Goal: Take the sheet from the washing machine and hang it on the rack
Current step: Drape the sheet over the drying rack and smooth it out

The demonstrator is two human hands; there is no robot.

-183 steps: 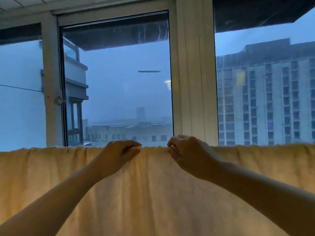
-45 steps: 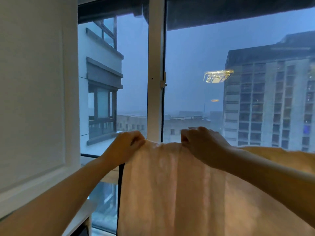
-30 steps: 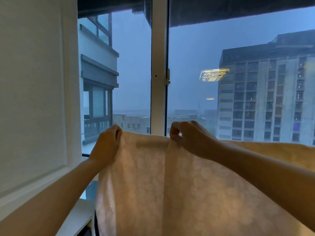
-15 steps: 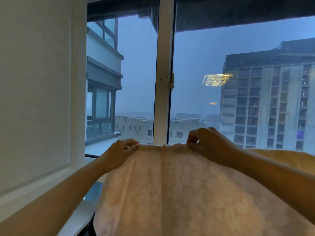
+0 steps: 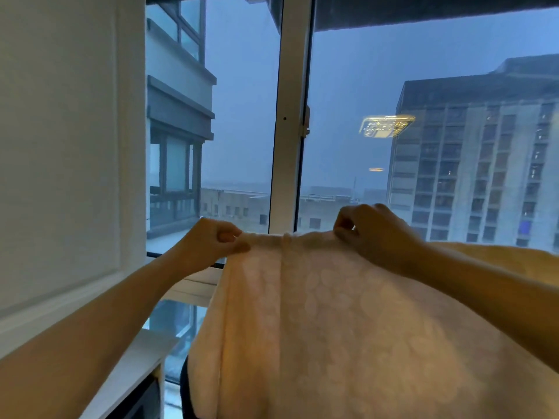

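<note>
A pale peach sheet (image 5: 348,328) with a faint leaf pattern hangs down in front of me, its top edge stretched level at chest height. My left hand (image 5: 211,240) pinches that top edge at the sheet's left end. My right hand (image 5: 375,234) pinches the same edge further right, fingers curled over it. The rack's bar is hidden under the fabric. More of the sheet runs off to the right behind my right forearm.
A white wall panel (image 5: 60,146) fills the left side, with a white ledge (image 5: 133,367) below it. A white window frame post (image 5: 290,116) stands straight ahead, glass on both sides. Buildings show outside.
Both hands have moved apart slightly along the top edge and lowered a little, and the fabric between them is pulled flatter. Six seconds ago I stood further right along the sheet.
</note>
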